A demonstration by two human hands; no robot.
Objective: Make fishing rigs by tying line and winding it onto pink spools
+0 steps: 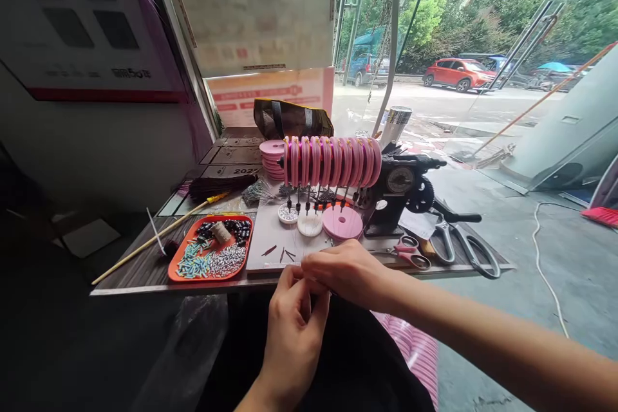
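Observation:
My left hand [295, 322] and my right hand [345, 270] meet in front of the table's near edge. Both have their fingers pinched together, and whatever they hold is too small or hidden to make out. Just beyond them lies a pale board [263, 232] with a few small dark slim pieces [284, 253] on it. Over the board, a row of pink spools [333, 164] sits on a black hand-cranked winder [398, 187]. Thin lines with dark weights hang below the spools. A loose pink spool [342, 223] lies flat beside a white round dish [309, 223].
An orange tray [172, 268] of small beads and tackle-like pieces stands on the left, near a thin stick [149, 244]. To the right are red-handled scissors [408, 251] and large grey shears [476, 254]. Stacked pink spools [271, 158] and a dark bag [292, 119] are behind.

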